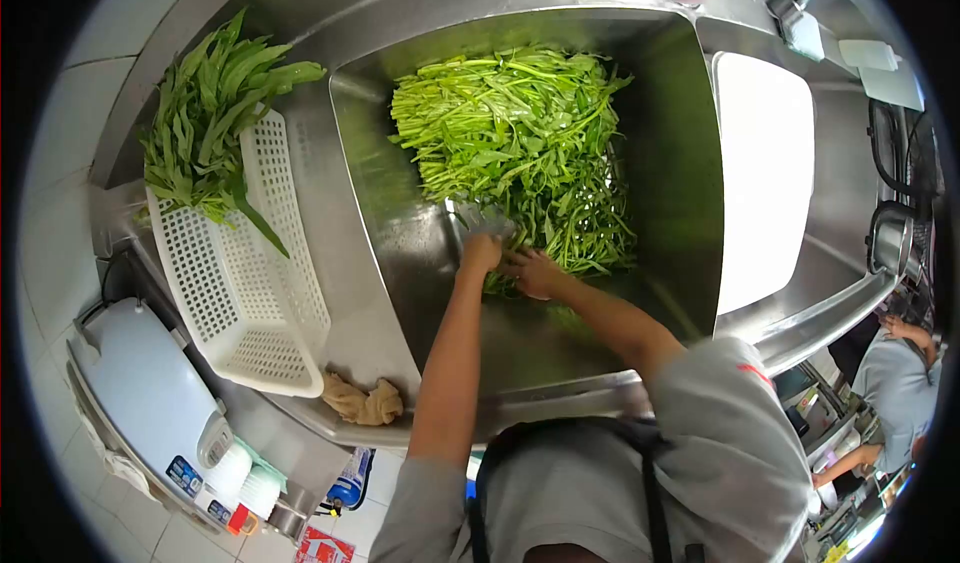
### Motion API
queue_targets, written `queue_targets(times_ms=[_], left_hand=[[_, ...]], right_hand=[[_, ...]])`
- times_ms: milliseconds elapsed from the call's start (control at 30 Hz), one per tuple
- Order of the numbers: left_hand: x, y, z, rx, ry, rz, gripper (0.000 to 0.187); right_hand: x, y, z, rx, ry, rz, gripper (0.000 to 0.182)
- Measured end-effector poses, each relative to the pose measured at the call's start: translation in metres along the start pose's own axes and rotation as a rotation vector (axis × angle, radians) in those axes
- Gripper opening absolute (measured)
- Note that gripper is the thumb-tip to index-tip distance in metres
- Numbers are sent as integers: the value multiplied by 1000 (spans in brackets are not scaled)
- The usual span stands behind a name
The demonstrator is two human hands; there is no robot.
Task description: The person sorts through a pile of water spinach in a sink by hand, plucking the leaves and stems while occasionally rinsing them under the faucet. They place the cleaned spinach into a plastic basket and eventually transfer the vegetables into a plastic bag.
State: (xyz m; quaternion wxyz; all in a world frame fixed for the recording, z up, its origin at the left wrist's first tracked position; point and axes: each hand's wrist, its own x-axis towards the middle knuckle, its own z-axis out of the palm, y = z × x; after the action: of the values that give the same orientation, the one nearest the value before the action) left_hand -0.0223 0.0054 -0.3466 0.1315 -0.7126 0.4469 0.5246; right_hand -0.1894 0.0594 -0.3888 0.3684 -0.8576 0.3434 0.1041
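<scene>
A big heap of leafy greens with long pale-green stems (510, 123) lies in the deep steel sink (400, 233). At the near left edge of the heap, my left hand (483, 251) is closed around a greyish, blurred thing (488, 221) that I cannot make out. Beside it, my right hand (535, 273) reaches in from the right with its fingers spread, touching the nearest leaves. The tips of my left fingers are hidden.
Left of the sink stands a white perforated plastic basket (215, 283) with more leafy greens (215, 113) at its far end. A tan cloth (362, 400) lies at the near left rim. A white board (765, 178) lies to the right. Another person (895, 378) is at far right.
</scene>
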Motion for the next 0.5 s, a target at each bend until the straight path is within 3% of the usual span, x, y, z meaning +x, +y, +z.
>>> queue_targets(times_ms=[33, 100, 167, 233, 267, 367, 400, 500], left_hand=[[17, -11, 10, -49, -20, -51, 48], [33, -35, 35, -103, 90, -134, 57], [41, -34, 42, -118, 145, -141, 70], [37, -26, 41, -76, 129, -89, 84], [40, -25, 49, 64, 187, -12, 93], [29, -13, 76, 154, 30, -41, 100], [22, -10, 86, 102, -42, -68, 102], [13, -11, 106, 44, -255, -71, 108]], right_hand=[[-2, 9, -25, 22, 109, -25, 35], [-18, 38, -72, 185, 344, 223, 34], [-25, 78, -91, 122, 540, 471, 26], [-26, 117, -85, 46, 626, 696, 32], [-26, 131, -76, 75, 595, 821, 47], [-25, 136, -45, 199, 657, 858, 66], [-30, 131, -35, 367, 540, 1013, 82], [-54, 102, -25, 311, 57, 1072, 87]])
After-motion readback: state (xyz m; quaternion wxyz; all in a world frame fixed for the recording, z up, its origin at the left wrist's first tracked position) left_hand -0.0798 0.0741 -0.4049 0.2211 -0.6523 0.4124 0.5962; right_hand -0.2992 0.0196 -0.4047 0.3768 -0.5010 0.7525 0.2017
